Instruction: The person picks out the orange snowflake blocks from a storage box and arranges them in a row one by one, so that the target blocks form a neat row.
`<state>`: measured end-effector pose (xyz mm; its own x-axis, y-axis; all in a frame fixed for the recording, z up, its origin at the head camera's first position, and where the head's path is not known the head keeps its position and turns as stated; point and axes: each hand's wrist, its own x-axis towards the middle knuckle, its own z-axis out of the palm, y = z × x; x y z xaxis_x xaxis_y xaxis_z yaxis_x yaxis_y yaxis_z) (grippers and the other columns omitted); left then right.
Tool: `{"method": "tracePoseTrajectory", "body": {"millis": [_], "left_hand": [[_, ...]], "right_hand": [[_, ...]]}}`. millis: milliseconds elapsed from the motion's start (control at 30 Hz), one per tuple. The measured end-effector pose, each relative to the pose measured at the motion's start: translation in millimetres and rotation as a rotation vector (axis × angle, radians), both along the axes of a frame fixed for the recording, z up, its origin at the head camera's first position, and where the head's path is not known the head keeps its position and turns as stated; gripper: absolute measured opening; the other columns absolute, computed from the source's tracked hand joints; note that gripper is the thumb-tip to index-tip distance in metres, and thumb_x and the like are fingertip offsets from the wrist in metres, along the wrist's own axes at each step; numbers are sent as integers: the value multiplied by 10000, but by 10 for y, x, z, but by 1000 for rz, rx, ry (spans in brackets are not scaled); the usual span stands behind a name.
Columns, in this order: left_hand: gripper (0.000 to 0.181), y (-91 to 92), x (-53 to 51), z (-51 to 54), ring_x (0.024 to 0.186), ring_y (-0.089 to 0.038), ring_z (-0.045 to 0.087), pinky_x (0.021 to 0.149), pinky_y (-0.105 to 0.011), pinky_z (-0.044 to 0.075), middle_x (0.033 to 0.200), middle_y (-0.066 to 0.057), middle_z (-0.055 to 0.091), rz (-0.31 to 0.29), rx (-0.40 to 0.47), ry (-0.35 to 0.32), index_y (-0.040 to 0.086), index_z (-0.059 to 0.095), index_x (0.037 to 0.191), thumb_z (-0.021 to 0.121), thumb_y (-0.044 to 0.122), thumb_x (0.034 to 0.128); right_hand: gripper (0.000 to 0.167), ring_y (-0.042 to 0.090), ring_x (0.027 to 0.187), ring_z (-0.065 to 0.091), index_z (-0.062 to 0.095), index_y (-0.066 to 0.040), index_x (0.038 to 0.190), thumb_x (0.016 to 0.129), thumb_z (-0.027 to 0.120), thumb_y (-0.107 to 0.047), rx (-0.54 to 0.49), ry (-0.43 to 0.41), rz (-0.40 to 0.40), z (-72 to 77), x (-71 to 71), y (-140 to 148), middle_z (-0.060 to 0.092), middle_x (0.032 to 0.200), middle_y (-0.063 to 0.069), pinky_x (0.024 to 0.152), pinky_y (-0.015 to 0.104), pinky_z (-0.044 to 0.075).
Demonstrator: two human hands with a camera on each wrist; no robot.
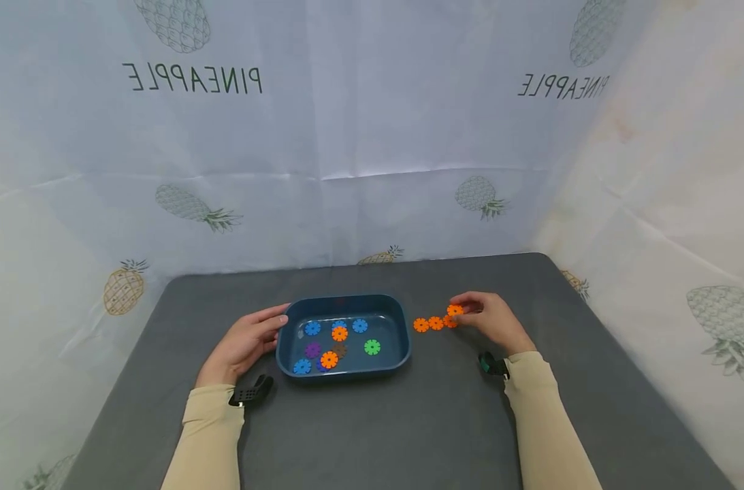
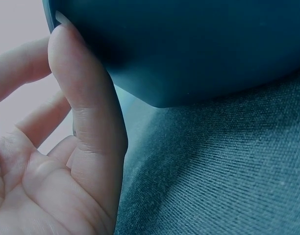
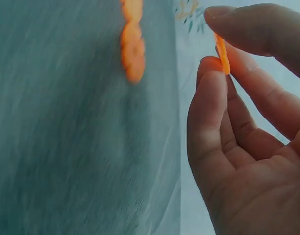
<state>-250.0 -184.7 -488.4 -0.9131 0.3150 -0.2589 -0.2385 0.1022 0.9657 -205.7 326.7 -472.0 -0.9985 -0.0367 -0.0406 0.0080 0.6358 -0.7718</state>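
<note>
A dark blue tray [image 1: 344, 373] holds notched plastic discs, among them a green disc [image 1: 372, 347], a purple disc [image 1: 312, 350] and an orange disc [image 1: 329, 359]. My left hand [image 1: 241, 346] holds the tray's left end, its thumb [image 2: 84, 103] against the wall in the left wrist view. Right of the tray, my right hand [image 1: 491, 320] pinches an orange notched disc [image 1: 455, 310] between thumb and fingers. That disc shows edge-on in the right wrist view. Below it, a row of orange discs [image 1: 435, 323] lies on the table; whether they are joined cannot be told.
The grey table [image 1: 359, 435] reaches to a white cloth [image 1: 347, 218] printed with pineapples, which hangs behind and at both sides. Black bands [image 1: 252, 391] are on both wrists. Several blue discs [image 1: 360, 326] and a brown disc [image 1: 340, 350] also lie in the tray.
</note>
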Motion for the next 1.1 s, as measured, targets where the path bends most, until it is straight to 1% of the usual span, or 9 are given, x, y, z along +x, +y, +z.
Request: {"method": "tracePoseTrajectory", "body": {"millis": [133, 333, 533, 700, 900, 1100], "left_hand": [[708, -31, 35, -25, 1079, -81, 742, 916, -269, 618, 1410, -3, 705, -9, 12, -7, 91, 417, 1670, 689, 371, 1080], [701, -10, 20, -17, 1089, -81, 748, 917, -277, 624, 1347, 60, 728, -25, 45, -2, 86, 404, 1675, 679, 351, 1087], [677, -3, 5, -16, 1065, -72, 746, 910, -276, 622, 1282, 101, 743, -20, 42, -5, 75, 415, 1668, 672, 326, 1093], [679, -27, 9, -24, 1077, -72, 747, 916, -274, 621, 1305, 87, 743, -16, 44, -6, 82, 424, 1665, 677, 340, 1089], [692, -50, 2, -33, 1095, -73, 747, 927, -276, 621, 1345, 63, 731, -23, 31, 0, 89, 412, 1672, 673, 359, 1091], [688, -47, 1, -39, 1087, -78, 746, 930, -277, 620, 1339, 71, 727, -27, 22, 0, 93, 413, 1673, 671, 357, 1092]], "right_hand": [[379, 253, 1086, 665, 746, -123, 1355, 996, 806, -229, 28, -18, -28, -94, 15, 74, 728, 1304, 125, 935, 400, 576], [365, 297, 1114, 650, 747, -113, 1352, 1002, 790, -206, 84, -6, -49, -86, 30, 164, 706, 1334, 165, 972, 483, 567], [371, 279, 1088, 653, 746, -108, 1357, 1007, 786, -224, 116, -28, -45, -106, 18, 188, 705, 1317, 168, 962, 478, 571], [363, 274, 1058, 656, 754, -100, 1341, 1000, 794, -219, 118, -25, -41, -131, -6, 176, 713, 1288, 167, 952, 476, 574], [367, 290, 1095, 665, 752, -92, 1347, 1002, 791, -213, 126, -38, -42, -156, -28, 152, 713, 1316, 177, 972, 498, 582], [363, 309, 1123, 656, 750, -92, 1351, 1009, 782, -207, 116, -59, -46, -193, -24, 146, 703, 1335, 186, 991, 516, 569]]}}
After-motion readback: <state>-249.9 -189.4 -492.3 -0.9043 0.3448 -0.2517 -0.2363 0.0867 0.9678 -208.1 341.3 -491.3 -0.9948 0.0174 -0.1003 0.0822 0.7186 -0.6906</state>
